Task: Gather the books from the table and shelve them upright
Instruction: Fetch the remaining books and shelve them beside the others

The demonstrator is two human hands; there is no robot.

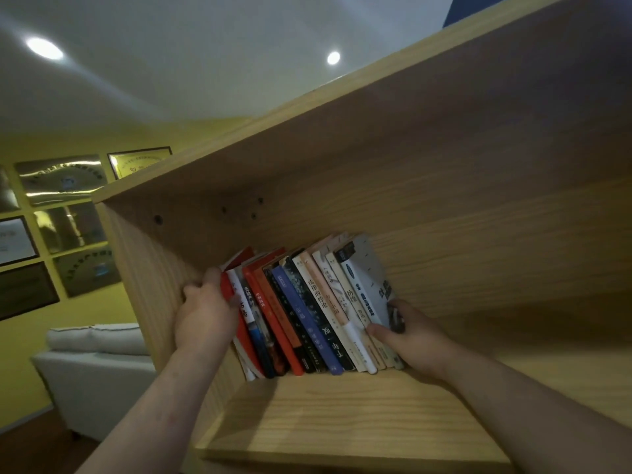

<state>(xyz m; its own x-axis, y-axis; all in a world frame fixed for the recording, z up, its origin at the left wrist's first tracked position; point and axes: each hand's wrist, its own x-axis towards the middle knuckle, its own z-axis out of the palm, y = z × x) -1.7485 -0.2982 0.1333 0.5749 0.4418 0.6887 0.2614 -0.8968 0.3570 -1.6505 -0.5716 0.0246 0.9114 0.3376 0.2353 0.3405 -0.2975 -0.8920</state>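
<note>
Left hand sat at the left end of the row of books, its fingers curled in behind the outermost red book and its thumb laid across that book's spine, so that it gripped this end of the row. Right hand held the other end: the fingers lay against the cover of the last grey-white book and the thumb reached across the lower spines beside it, clasping the end of the row. Both bare forearms came up from the lower edge of the view.

Between the two hands the books stood on their lower edges, pressed side by side with spines facing out, red and orange ones to the left, dark and blue ones in the middle, pale ones to the right. They rested on the wooden shelf board, set close to the side panel at the left of the compartment, with the left hand between panel and books. The back panel rose behind them.

Beyond the bookcase, to the left, a pale sofa stood against a yellow wall hung with framed plaques. Two round ceiling lights glowed overhead.
</note>
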